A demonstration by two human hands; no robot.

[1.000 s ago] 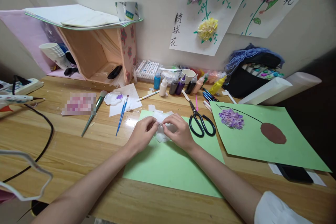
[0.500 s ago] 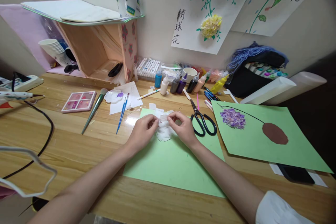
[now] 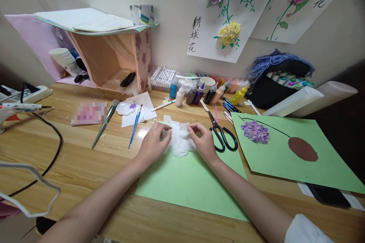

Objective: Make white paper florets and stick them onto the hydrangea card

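My left hand (image 3: 154,142) is at the left side of a loose pile of white tissue paper pieces (image 3: 181,144). Its fingers are curled, with thumb and index tip slightly apart and nothing visible between them. Over the pile's right side, my right hand (image 3: 203,140) pinches a small thin tissue paper piece (image 3: 184,127) between thumb and fingertips. The pile lies at the top of a green sheet of paper (image 3: 188,186). Black-handled scissors (image 3: 219,133) rest just beyond my right hand, partly on that sheet.
At right, another green sheet (image 3: 276,171) carries a purple paper flower (image 3: 255,132) and a brown oval (image 3: 302,149). Paint bottles (image 3: 199,95) stand at the back. Brushes (image 3: 135,127), a palette (image 3: 127,108) and a glue gun (image 3: 23,108) are at left.
My hands have moved slightly apart. The small tissue paper piece now shows in my right hand's pinch, and the left fingertips have come away from it. The view has shifted a little.
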